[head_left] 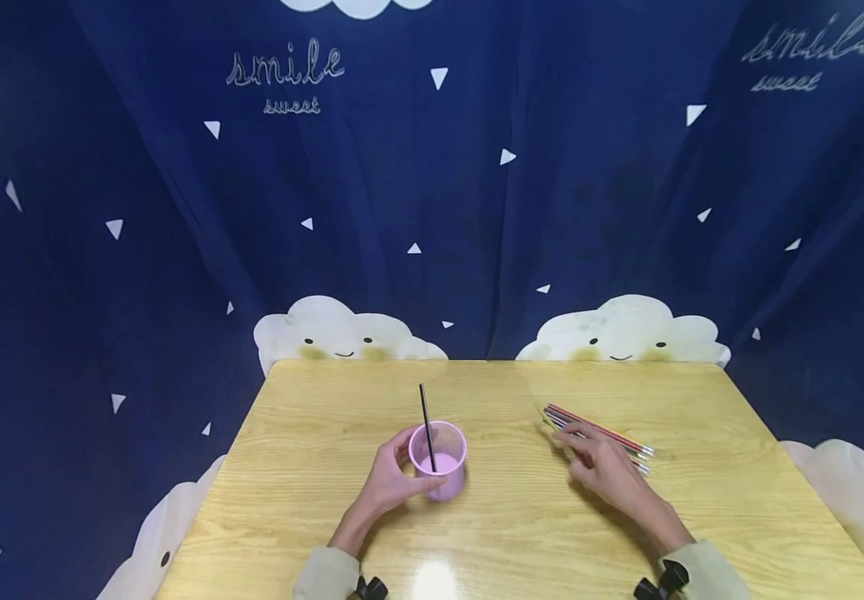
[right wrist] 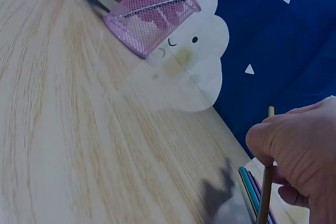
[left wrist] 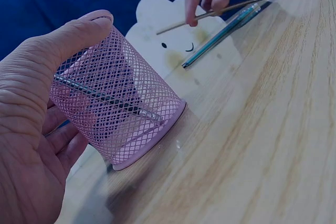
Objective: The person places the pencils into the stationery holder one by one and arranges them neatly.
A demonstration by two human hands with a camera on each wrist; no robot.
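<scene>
A pink mesh pencil cup [head_left: 448, 487] stands on the table, one black pencil [head_left: 427, 421] leaning inside it. My left hand [head_left: 390, 482] grips the cup from its left side, thumb at the near rim and fingers round the far side. To the right, my right hand [head_left: 606, 468] pinches a yellowish pencil [right wrist: 266, 192] between thumb and fingers. In the left wrist view this pencil [left wrist: 231, 9] is raised over the others. Beneath and beside the right hand lies a bunch of several pencils [head_left: 601, 428], red, teal and dark ones among them, partly covered by the hand.
The light wooden table [head_left: 312, 417] fills the lower view. Behind it and at both sides hangs a dark blue curtain [head_left: 402, 183] with white triangles and smiling clouds. Black wrist straps [head_left: 372, 588] sit at the cuffs.
</scene>
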